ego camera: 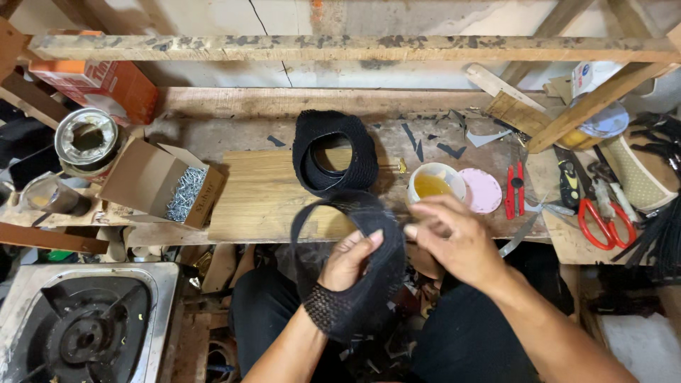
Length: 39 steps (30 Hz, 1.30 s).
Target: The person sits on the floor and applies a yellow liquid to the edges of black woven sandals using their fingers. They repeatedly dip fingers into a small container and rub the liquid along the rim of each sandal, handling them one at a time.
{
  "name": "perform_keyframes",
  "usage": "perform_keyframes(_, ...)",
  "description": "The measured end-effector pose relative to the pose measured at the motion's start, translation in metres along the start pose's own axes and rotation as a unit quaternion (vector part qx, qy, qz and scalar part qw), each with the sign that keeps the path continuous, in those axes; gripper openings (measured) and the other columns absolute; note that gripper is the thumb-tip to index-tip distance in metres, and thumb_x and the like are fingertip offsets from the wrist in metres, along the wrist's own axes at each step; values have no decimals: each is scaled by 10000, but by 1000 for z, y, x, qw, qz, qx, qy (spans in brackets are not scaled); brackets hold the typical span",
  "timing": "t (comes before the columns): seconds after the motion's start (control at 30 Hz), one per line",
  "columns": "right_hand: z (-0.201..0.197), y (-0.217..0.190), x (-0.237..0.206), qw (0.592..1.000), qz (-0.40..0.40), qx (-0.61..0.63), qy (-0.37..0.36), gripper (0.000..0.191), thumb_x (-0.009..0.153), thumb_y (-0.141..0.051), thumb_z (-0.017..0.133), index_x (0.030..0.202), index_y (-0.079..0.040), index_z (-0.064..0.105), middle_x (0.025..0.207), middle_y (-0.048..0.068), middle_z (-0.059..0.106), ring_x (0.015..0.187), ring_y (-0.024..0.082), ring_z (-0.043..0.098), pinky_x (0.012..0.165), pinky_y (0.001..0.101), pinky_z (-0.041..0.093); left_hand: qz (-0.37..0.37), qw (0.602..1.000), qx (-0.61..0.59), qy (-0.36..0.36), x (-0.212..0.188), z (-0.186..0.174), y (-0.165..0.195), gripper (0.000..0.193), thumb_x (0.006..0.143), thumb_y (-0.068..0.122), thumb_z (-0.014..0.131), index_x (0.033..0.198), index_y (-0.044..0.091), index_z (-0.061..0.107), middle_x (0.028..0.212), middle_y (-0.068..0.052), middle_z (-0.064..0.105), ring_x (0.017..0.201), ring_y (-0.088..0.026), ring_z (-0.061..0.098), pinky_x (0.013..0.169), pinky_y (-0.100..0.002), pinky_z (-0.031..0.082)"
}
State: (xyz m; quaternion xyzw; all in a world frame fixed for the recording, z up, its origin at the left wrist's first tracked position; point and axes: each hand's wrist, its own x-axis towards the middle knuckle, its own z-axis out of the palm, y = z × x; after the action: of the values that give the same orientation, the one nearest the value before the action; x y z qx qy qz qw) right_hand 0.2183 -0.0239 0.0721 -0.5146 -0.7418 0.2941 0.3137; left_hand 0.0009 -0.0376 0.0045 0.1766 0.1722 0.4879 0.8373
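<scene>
1. Head view: left hand (349, 261) is pushed through a black mesh band (358, 298), fingers closed on its edge, likely to keep it stretched.
2. Right hand (448, 237) pinches the same edge beside the left.
3. Glue cup (434, 183) sits on the counter (262, 195) just beyond the hands; red scissors (594, 216) further right.

Left arm: my forearm rises from the lower centre, angled up and to the right, wrist partly covered.
Left hand (352, 261): palm turned up toward me, fingers curled inward — thumb tip lifted at the top.
Right arm: my forearm comes in from the lower right, bare, angled up and to the left.
Right hand (450, 237): back facing up, fingers bent and bunched — fingertips pointing left, just beside my left thumb.
Gap: the two hands nearly meet.
</scene>
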Motion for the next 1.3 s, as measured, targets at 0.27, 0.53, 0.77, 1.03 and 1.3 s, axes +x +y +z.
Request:
perform_keyframes(0.27,-31,21,53,938,19,-343,-50,592,679,-514,867,1124,-126,814,1663,147,322,1515,440,199,1081,640,233,32,994,87,60,-7,0,1,161,1016,63,581,1084,-6,709,938,-39,741,763,-107,675,719,-262,546)
perform_keyframes(0.53,-34,33,19,985,-63,-149,52,227,859,-315,780,838,-89,780,1507,59,594,1500,284,490,1252,424,378,47,997,53,34,-8,-1,5,171,1027,78,548,1085,4,691,956,-48,735,789,-128,680,737,-277,552)
perform_keyframes(0.77,-4,-12,-14,954,-263,-127,61,386,792,-91,736,1175,-133,754,1569,237,392,1467,391,399,1224,486,322,24,998,58,22,-7,20,8,220,1024,93,534,1123,-25,691,1006,-94,745,850,-163,707,792,-308,573)
perform_keyframes(1.03,-6,-11,-9,949,-282,-131,57,443,796,23,668,1193,-156,750,1610,244,351,1491,413,401,1234,481,338,50,993,106,-13,-12,24,6,207,1062,57,550,1180,-43,688,1105,-111,738,938,-164,702,870,-306,560)
perform_keyframes(1.3,-6,-12,-14,931,-312,-170,81,430,779,31,691,1164,-139,781,1557,228,405,1469,395,409,1233,462,344,48,997,52,-11,-10,25,8,205,1048,66,517,1130,-12,688,1025,-71,735,883,-143,693,816,-287,557)
